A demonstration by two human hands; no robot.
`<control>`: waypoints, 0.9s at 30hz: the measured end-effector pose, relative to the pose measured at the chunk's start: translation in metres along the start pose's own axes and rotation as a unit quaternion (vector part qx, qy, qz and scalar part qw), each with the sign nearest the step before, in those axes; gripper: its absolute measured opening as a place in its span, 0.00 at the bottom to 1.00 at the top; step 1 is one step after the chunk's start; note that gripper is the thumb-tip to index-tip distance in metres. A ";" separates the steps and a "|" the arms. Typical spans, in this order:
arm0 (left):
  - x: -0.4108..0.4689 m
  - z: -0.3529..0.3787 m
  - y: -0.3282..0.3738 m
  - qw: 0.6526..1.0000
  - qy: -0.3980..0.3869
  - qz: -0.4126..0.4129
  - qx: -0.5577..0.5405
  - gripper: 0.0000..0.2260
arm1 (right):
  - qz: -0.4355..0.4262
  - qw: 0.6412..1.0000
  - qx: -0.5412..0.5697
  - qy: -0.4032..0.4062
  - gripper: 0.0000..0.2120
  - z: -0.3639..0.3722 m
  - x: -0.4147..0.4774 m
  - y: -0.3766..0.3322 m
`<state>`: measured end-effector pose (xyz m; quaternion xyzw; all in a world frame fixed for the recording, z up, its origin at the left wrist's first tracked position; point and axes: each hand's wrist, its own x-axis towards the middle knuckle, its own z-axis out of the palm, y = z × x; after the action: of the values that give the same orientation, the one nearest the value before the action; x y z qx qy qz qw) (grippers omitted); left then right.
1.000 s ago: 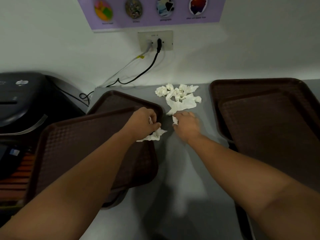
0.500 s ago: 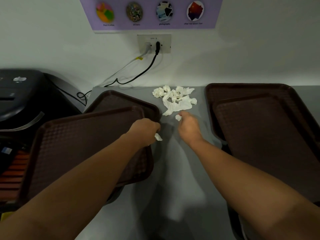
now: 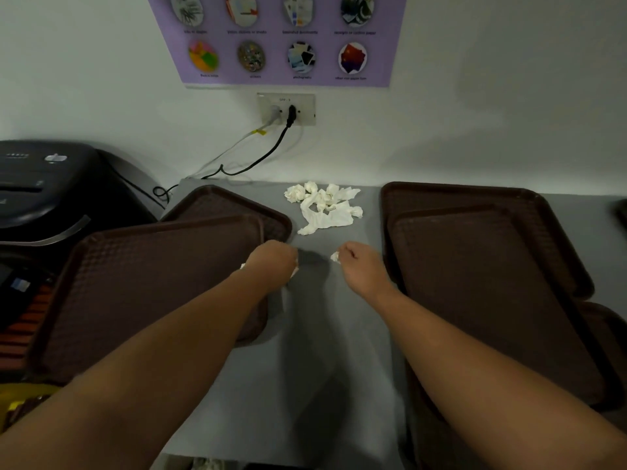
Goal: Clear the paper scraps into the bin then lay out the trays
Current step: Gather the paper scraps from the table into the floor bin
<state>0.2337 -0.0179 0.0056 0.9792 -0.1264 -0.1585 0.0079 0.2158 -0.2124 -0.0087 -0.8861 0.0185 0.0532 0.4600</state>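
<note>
A loose pile of white paper scraps lies on the grey counter near the wall. My left hand is closed around crumpled white paper, bits of which stick out at both sides of the fist, just off the right edge of the left brown trays. My right hand is closed on a small white scrap that shows at its fingertips. Two stacked brown trays sit to its right. Both fists hover in front of the pile, apart from it.
A black machine with a paper slot stands at the far left. Cables run from a wall socket down behind the left trays. A purple poster hangs above. The counter's front edge is at the bottom.
Both hands have pulled back from the pile toward me with scraps in them. My left hand has balled up the trailing paper. The view has tilted upward, showing more of the poster.
</note>
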 end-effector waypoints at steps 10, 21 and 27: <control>-0.069 -0.034 0.026 0.852 0.203 -0.202 -0.438 0.21 | -0.021 0.996 0.043 -0.081 0.22 -0.026 -0.024 -0.011; -0.248 0.029 -0.004 0.668 0.325 -0.383 -0.549 0.22 | -0.134 0.939 0.046 -0.314 0.25 0.080 -0.112 -0.077; -0.348 0.096 -0.017 0.577 0.351 -0.499 -0.543 0.20 | -0.145 0.892 0.002 -0.428 0.26 0.165 -0.197 -0.088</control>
<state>-0.1116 0.0875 0.0214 0.6793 0.5048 0.1802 0.5012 0.0147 -0.0296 -0.0094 -0.7692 -0.3090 0.3603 0.4278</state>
